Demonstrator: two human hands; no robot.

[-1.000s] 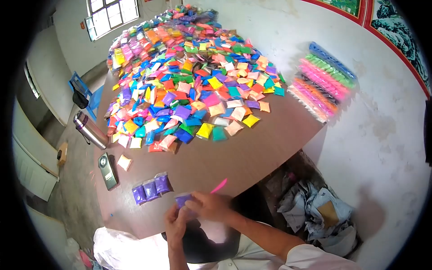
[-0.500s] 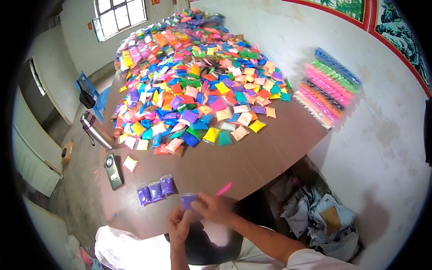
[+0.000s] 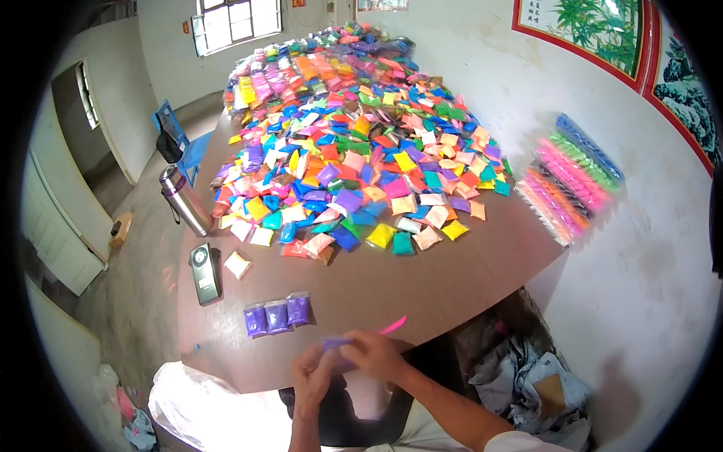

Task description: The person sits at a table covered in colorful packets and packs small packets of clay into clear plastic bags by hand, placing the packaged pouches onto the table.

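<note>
Near the table's front edge, my left hand [image 3: 312, 371] and my right hand [image 3: 373, 355] meet around a small purple packet [image 3: 336, 343], pinching it between their fingers. Just beyond them, three purple packets [image 3: 277, 316] lie side by side and touch one another. A pink pointed strip [image 3: 394, 325] rests on the table beside my right hand. Farther back, a large heap of small colourful packets [image 3: 354, 173] covers much of the brown table [image 3: 444, 279].
A steel flask [image 3: 184, 200], a dark green device [image 3: 205, 274] and a single pale packet [image 3: 237, 264] are on the left. Bundled colourful packs [image 3: 568, 181] lie at the right edge. Crumpled wrappers [image 3: 527, 384] fill a box below right. A blue chair [image 3: 181, 139] stands behind the flask.
The whole view has shifted, so the table items appear farther right. Both hands still hold the purple packet, which now shows more edge-on.
</note>
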